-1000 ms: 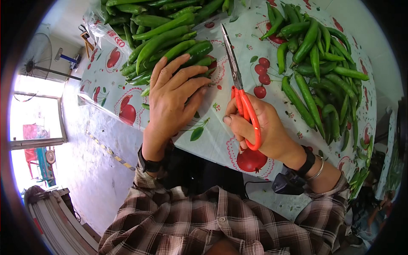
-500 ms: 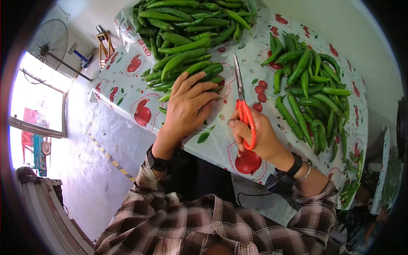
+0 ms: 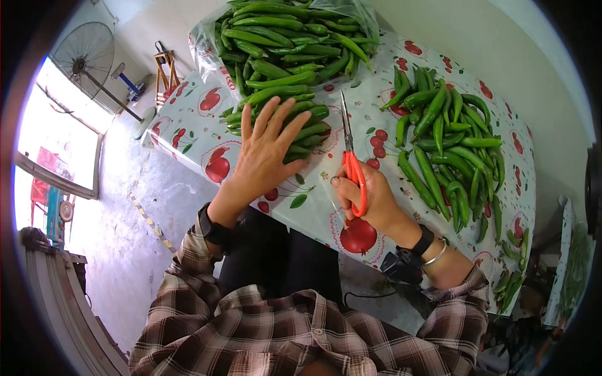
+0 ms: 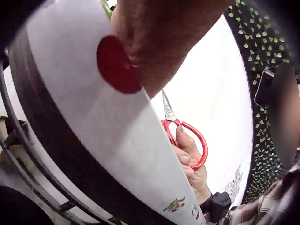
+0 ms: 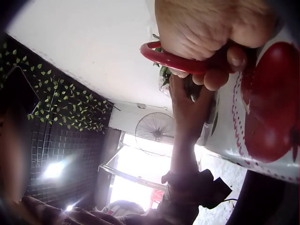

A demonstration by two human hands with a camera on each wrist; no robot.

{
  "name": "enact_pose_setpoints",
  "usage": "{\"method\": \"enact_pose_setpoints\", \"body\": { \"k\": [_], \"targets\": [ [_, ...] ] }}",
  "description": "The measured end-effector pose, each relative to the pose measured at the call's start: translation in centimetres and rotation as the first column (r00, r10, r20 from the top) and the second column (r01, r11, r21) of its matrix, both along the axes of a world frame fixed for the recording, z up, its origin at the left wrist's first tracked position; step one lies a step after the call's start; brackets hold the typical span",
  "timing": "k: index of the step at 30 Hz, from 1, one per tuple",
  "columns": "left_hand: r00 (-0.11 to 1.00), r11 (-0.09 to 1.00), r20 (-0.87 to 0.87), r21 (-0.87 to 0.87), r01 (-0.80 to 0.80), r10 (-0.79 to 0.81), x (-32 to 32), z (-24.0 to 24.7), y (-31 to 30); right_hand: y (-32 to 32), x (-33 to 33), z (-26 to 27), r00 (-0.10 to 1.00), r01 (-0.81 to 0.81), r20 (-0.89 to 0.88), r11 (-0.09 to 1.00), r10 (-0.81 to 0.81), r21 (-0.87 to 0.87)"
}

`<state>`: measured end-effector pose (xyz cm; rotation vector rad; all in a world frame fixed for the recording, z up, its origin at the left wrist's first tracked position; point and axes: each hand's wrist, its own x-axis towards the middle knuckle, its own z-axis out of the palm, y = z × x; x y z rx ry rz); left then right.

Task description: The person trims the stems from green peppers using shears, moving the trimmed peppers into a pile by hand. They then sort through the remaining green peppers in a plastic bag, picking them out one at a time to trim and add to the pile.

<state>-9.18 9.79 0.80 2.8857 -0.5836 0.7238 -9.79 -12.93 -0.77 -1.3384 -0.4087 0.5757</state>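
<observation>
My left hand (image 3: 266, 147) lies with straight, spread fingers over a row of green chili peppers (image 3: 309, 133), its fingertips on them. Part of the row is hidden beneath the palm. My right hand (image 3: 379, 203) grips a pair of scissors (image 3: 355, 175) by their orange-red handles, thumb and fingers curled round them. The narrow metal blades point away from me and look closed together. In the left wrist view the scissors (image 4: 199, 136) stand upright in the right hand. The red handle (image 5: 164, 58) also shows under the palm in the right wrist view.
A clear plastic bag (image 3: 199, 53) heaped with green peppers (image 3: 282, 37) stands at the table's far side. Another pepper pile (image 3: 451, 147) spreads on the right of the fruit-print tablecloth (image 3: 313, 222). Small green pieces (image 3: 511, 285) lie at the right corner. A fan (image 3: 81, 62) stands far left.
My left hand has gone from fingers closer together to spread wide across the pepper row. The head view has shifted, showing more of the bag. The right hand still holds the scissors.
</observation>
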Motion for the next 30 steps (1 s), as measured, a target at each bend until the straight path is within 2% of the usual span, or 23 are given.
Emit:
{"method": "enact_pose_setpoints", "body": {
  "k": [3, 6, 12, 25, 27, 30],
  "targets": [
    [0.998, 0.997, -0.036, 0.06, -0.042, 0.044, 0.4, 0.4, 0.5, 0.0, 0.0, -0.1, 1.0, 0.0, 0.003, 1.0, 0.0, -0.003],
    [0.999, 0.995, -0.027, 0.095, -0.021, 0.024, 0.9, 0.2, 0.7, 0.0, 0.0, -0.2, 1.0, 0.008, 0.013, 1.0, -0.008, 0.0],
    [0.996, 0.999, -0.088, 0.01, 0.036, -0.035, 0.1, 0.6, 0.7, 0.0, -0.1, 0.1, 1.0, 0.026, -0.014, 1.0, -0.026, -0.018],
    [0.991, 0.995, -0.126, 0.081, 0.064, -0.053, -0.4, 1.9, 2.4, 0.0, 0.1, 0.2, 0.999, 0.014, 0.032, 0.998, -0.013, -0.058],
    [0.972, 0.988, -0.22, 0.107, 0.108, -0.083, -0.4, 2.6, 2.5, 0.0, 0.1, 0.3, 0.999, 0.014, 0.051, 0.997, -0.01, -0.081],
    [0.978, 0.988, -0.196, 0.122, 0.092, -0.067, -0.3, 2.1, 2.2, 0.1, -0.1, 0.4, 1.0, 0.017, -0.003, 0.999, -0.017, -0.033]
  ]
}}
